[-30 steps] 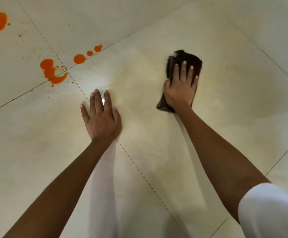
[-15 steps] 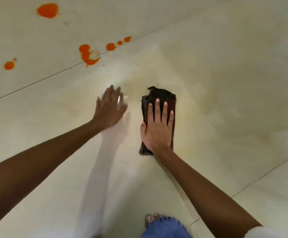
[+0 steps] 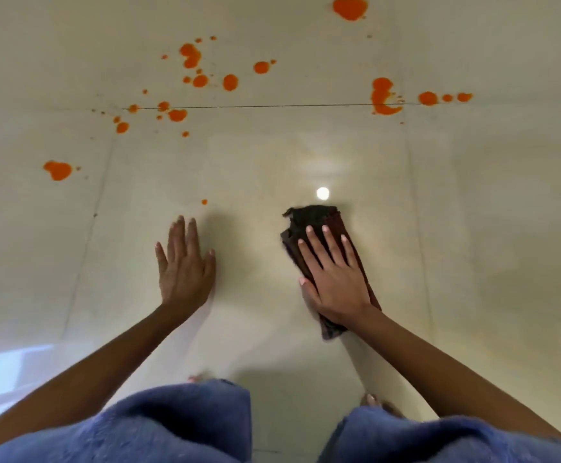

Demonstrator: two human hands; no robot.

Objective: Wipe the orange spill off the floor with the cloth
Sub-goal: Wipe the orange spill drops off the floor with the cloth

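A: Hands are sitting wider apart than half a second back, and more splatter is showing. Left hand is resting flat, fingers straight, at 9 o'clock of the cloth.
B: Right hand is pressing that folded, dark, nappy cloth, fingers straight. Orange spill is lying well apart, 10 to 1 o'clock.
A: Risk: glossy, rounded blobs are likely smearing over the polished floor, staining the grout line.
B: Left fingertips are sitting near a small drop, maybe tracking it.
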